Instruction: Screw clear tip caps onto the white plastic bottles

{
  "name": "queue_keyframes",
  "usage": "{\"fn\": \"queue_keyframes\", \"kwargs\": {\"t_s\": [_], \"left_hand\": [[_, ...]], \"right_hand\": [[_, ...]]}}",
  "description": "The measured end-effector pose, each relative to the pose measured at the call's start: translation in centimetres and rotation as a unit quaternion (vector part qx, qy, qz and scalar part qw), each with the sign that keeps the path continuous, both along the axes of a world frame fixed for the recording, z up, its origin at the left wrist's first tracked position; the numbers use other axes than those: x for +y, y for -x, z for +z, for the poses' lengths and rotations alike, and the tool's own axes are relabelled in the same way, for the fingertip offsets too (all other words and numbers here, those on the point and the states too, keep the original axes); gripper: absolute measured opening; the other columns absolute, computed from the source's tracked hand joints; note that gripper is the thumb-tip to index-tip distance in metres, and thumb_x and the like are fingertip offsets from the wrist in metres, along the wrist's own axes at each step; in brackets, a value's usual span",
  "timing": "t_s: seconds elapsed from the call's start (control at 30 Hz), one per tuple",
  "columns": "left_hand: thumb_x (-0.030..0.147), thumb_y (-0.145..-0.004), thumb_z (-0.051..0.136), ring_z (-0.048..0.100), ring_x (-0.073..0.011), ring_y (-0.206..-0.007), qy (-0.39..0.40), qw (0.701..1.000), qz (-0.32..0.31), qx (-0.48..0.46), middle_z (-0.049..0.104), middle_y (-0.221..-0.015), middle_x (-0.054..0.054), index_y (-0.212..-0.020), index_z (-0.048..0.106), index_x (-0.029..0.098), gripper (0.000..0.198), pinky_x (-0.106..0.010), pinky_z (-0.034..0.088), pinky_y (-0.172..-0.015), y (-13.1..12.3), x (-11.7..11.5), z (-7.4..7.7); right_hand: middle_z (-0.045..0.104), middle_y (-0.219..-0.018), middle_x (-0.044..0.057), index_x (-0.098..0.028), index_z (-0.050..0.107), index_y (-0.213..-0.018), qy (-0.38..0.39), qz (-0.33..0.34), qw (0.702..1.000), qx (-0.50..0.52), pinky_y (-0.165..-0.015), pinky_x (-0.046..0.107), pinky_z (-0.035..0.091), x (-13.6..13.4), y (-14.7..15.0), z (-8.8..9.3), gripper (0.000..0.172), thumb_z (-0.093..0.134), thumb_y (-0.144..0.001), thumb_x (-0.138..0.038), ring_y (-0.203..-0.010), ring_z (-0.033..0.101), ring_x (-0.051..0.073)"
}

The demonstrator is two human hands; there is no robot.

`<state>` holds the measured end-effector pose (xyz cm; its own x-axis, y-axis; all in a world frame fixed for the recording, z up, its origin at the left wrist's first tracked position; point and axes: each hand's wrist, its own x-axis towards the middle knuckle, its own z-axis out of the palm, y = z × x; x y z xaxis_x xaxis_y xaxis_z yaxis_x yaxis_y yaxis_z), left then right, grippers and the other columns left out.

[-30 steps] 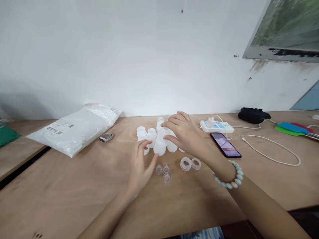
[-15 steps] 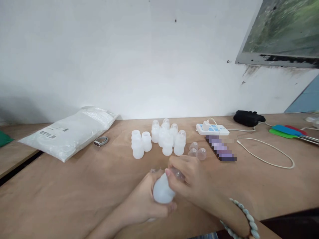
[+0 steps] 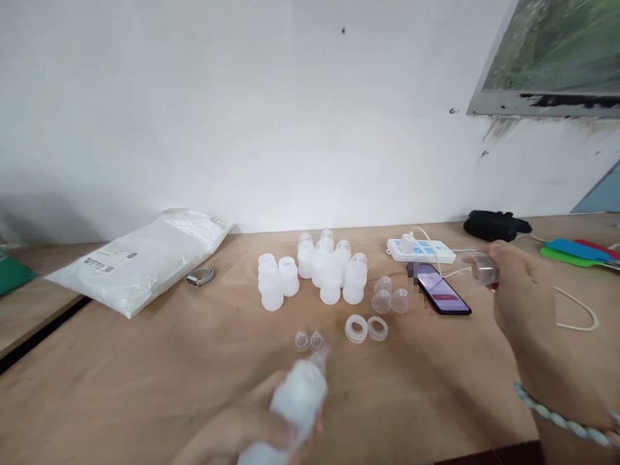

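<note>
My left hand (image 3: 261,413), blurred, grips a white baby bottle (image 3: 300,394) low at the front of the table, its body slanting up to the right. A clear nipple (image 3: 318,361) shows at the bottle's top. Off to the right, my right hand (image 3: 523,297) holds a clear bottle cap (image 3: 477,266) in its fingers, raised near the phone. Two clear nipples (image 3: 309,341) lie just beyond the held bottle, and two white screw rings (image 3: 357,329) lie to their right. Three clear caps (image 3: 382,300) sit farther back.
Several capped white bottles (image 3: 330,287) stand near the wall, with uncapped ones (image 3: 272,294) to their left. A plastic bag (image 3: 145,258) and a watch (image 3: 199,276) are at left. At right are a phone (image 3: 445,290), power strip (image 3: 438,252), cable, black pouch (image 3: 496,226) and coloured spatulas (image 3: 574,250).
My right hand has moved away from the bottle, out to the right, with a clear cap in it. My left hand and the bottle have come lower and nearer; the bottle's nipple is uncovered.
</note>
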<state>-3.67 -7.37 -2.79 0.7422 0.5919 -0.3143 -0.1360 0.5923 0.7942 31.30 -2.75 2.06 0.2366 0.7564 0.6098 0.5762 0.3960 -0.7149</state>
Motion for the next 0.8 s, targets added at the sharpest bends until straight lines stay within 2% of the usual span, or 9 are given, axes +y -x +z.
{"fn": "queue_keyframes", "kwargs": {"t_s": [0.07, 0.17, 0.3, 0.37, 0.47, 0.57, 0.67, 0.73, 0.8], "left_hand": [[0.052, -0.063, 0.083, 0.051, -0.0103, -0.054, -0.026, 0.995, 0.088, -0.043, 0.060, -0.068, 0.000, -0.097, 0.067, 0.020, 0.049, -0.020, 0.041, -0.049, 1.5, 0.7, -0.5], [0.052, -0.071, 0.079, 0.059, -0.0157, -0.070, -0.125, 0.974, 0.187, -0.017, 0.063, -0.083, -0.003, -0.105, 0.062, 0.020, 0.050, -0.024, 0.047, -0.061, 2.3, 2.8, 0.3], [0.052, -0.078, 0.072, 0.062, -0.0218, -0.084, -0.253, 0.931, 0.242, 0.108, 0.066, -0.094, -0.007, -0.105, 0.059, 0.017, 0.046, -0.029, 0.048, -0.069, 1.1, 5.3, 2.5], [0.049, -0.078, 0.072, 0.063, -0.0237, -0.088, -0.309, 0.902, 0.255, 0.159, 0.067, -0.098, -0.008, -0.109, 0.057, 0.017, 0.047, -0.030, 0.049, -0.071, 0.2, 6.1, 3.0], [0.042, -0.081, 0.068, 0.063, -0.0251, -0.096, -0.408, 0.848, 0.257, 0.222, 0.067, -0.106, -0.008, -0.115, 0.054, 0.019, 0.044, -0.034, 0.050, -0.079, -0.9, 6.8, 2.9], [0.032, -0.082, 0.063, 0.063, -0.0235, -0.093, -0.513, 0.768, 0.233, 0.304, 0.068, -0.104, -0.005, -0.113, 0.053, 0.020, 0.035, -0.034, 0.049, -0.080, -2.0, 6.9, 2.2], [0.028, -0.080, 0.060, 0.064, -0.0256, -0.081, -0.579, 0.679, 0.190, 0.410, 0.069, -0.091, -0.005, -0.104, 0.054, 0.019, 0.026, -0.033, 0.047, -0.069, -2.9, 6.3, 1.7], [0.026, -0.079, 0.057, 0.064, -0.0272, -0.076, -0.599, 0.631, 0.168, 0.465, 0.070, -0.084, -0.006, -0.097, 0.054, 0.019, 0.019, -0.033, 0.043, -0.064, -3.2, 5.6, 1.7], [0.022, -0.077, 0.055, 0.064, -0.0262, -0.072, -0.598, 0.622, 0.157, 0.480, 0.070, -0.080, -0.005, -0.091, 0.053, 0.020, 0.014, -0.031, 0.040, -0.060, -3.3, 4.8, 1.9]], "right_hand": [[0.053, -0.059, 0.003, -0.024, 0.058, -0.073, 0.070, -0.056, 0.993, -0.077, -0.047, 0.032, 0.031, 0.6, -1.6, -1.7, 0.028, 0.050, -0.093, -0.042, -0.051, 0.050, 0.020], [0.058, -0.062, 0.000, -0.023, 0.059, -0.093, 0.230, -0.033, 0.943, -0.238, -0.049, 0.031, 0.036, 0.7, -0.8, -5.7, 0.019, 0.061, -0.082, -0.039, -0.055, 0.056, 0.022], [0.068, -0.085, 0.008, -0.019, 0.054, -0.104, 0.215, -0.047, 0.924, -0.313, -0.051, 0.031, 0.038, 0.8, 1.1, -9.3, 0.030, 0.061, -0.082, -0.039, -0.072, 0.065, 0.027], [0.068, -0.091, 0.010, -0.020, 0.052, -0.103, 0.162, -0.076, 0.931, -0.319, -0.053, 0.031, 0.038, 0.9, 1.7, -9.0, 0.031, 0.060, -0.084, -0.043, -0.078, 0.065, 0.029], [0.064, -0.078, 0.006, -0.021, 0.053, -0.093, 0.091, -0.089, 0.954, -0.271, -0.054, 0.032, 0.036, 0.9, 3.6, -6.4, 0.028, 0.055, -0.088, -0.049, -0.068, 0.062, 0.026], [0.062, -0.072, 0.002, -0.021, 0.056, -0.098, 0.091, 0.083, 0.978, -0.167, -0.058, 0.031, 0.040, 0.6, 7.4, -3.5, 0.024, 0.053, -0.093, -0.044, -0.064, 0.058, 0.020], [0.060, -0.071, -0.003, -0.022, 0.052, -0.111, 0.172, 0.269, 0.944, -0.085, -0.056, 0.028, 0.039, 0.4, 12.1, -2.3, 0.036, 0.065, -0.085, -0.044, -0.059, 0.054, 0.017], [0.053, -0.062, -0.006, -0.021, 0.051, -0.094, 0.186, 0.258, 0.948, -0.032, -0.052, 0.026, 0.034, 0.2, 14.6, -2.5, 0.031, 0.068, -0.080, -0.042, -0.055, 0.049, 0.015], [0.047, -0.060, -0.006, -0.022, 0.044, -0.080, 0.164, 0.237, 0.957, 0.020, -0.050, 0.025, 0.030, 0.1, 16.1, -3.0, 0.029, 0.065, -0.080, -0.041, -0.052, 0.045, 0.014]]}}
